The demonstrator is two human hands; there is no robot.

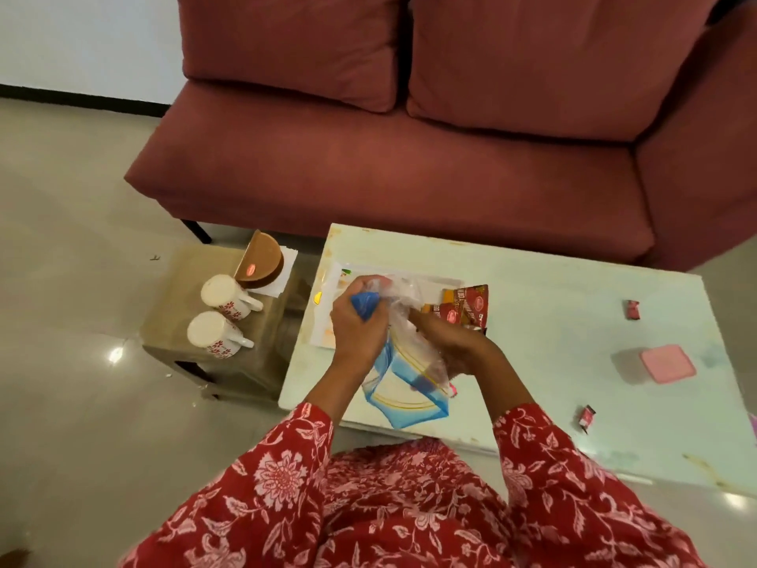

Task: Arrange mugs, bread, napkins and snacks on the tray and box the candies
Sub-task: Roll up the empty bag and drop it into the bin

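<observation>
1 sofa (pixel 409 166) behind 1 table (pixel 553 321) and 1 stool (pixel 172 317). On the table: 1 tray (pixel 327 325), 1 plastic bag (pixel 405 387) gripped by the left hand (pixel 358 321) and right hand (pixel 454 346), fingers curled; 2 snack packets (pixel 465 309) on the tray; 1 pink box (pixel 665 362); 2 candies (pixel 633 309). On the stool: 2 mugs (pixel 225 297), inverted, and 1 brown pack (pixel 262 260).

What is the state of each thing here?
Left hand: grips the bread bag's blue top.
Right hand: holds the bread bag.
Two mugs: upside down on the side table.
Pink-lidded box: closed.
Snack packets: on the tray.
</observation>
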